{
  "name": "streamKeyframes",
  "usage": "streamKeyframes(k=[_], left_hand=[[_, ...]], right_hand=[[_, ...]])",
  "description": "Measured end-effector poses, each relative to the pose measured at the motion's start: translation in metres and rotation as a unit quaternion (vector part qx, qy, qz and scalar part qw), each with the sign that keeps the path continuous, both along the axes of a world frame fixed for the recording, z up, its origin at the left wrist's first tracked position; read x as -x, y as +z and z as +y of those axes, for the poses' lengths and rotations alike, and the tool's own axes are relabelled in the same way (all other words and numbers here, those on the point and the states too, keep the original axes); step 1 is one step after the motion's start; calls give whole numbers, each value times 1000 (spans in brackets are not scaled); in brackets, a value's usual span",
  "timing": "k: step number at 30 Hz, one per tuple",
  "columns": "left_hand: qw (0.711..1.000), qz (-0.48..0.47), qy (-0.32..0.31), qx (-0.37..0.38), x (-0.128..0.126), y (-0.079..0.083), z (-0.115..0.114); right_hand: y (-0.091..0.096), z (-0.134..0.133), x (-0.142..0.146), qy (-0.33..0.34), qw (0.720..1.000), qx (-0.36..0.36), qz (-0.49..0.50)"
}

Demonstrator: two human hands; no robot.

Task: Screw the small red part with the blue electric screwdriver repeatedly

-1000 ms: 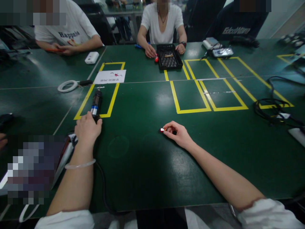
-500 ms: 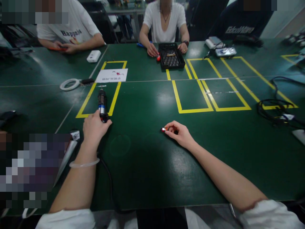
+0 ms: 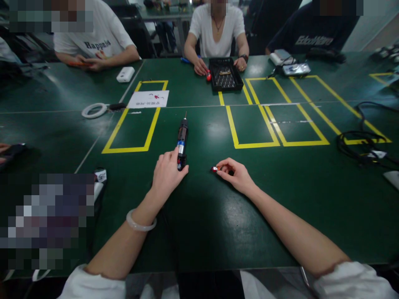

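Note:
My left hand (image 3: 167,175) is closed around the rear end of a black electric screwdriver (image 3: 182,139) with a blue band, its bit pointing away from me over the green table (image 3: 202,216). My right hand (image 3: 236,175) rests on the table to the right and pinches a small red and silver part (image 3: 214,169) between thumb and fingers. The two hands lie about a hand's width apart.
Yellow taped rectangles (image 3: 135,124) (image 3: 249,126) mark the table ahead. A paper sheet (image 3: 149,99), a white ring (image 3: 94,110) and a white box (image 3: 125,74) lie at far left. A person across has hands by a black tray (image 3: 225,74). Black cables (image 3: 358,143) coil at right.
My left hand has carried the screwdriver to the right, out of the left yellow rectangle to beside my right hand. The right hand has stayed put with its part.

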State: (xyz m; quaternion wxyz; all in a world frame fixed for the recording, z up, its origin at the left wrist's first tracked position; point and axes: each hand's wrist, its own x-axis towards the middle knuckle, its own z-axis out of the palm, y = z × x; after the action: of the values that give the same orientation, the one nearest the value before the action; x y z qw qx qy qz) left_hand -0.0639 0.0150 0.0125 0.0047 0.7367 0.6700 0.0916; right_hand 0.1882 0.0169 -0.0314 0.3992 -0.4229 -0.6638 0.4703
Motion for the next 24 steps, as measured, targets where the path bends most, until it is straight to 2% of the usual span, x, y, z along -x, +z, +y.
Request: streamKeyframes(k=[5, 10, 16, 24], left_hand=[[998, -31, -61, -2, -35, -4, -4], [993, -67, -100, -5, -58, -8, -7], [987, -100, -124, -4, -64, -13, -11], [988, -81, -127, -7, -66, -10, -14]], right_hand=[[1, 0, 1, -23, 998, -46, -27], [1, 0, 0, -64, 989, -102, -83], [0, 0, 1, -53, 985, -125, -106], [1, -2, 9, -38, 977, -151, -147]])
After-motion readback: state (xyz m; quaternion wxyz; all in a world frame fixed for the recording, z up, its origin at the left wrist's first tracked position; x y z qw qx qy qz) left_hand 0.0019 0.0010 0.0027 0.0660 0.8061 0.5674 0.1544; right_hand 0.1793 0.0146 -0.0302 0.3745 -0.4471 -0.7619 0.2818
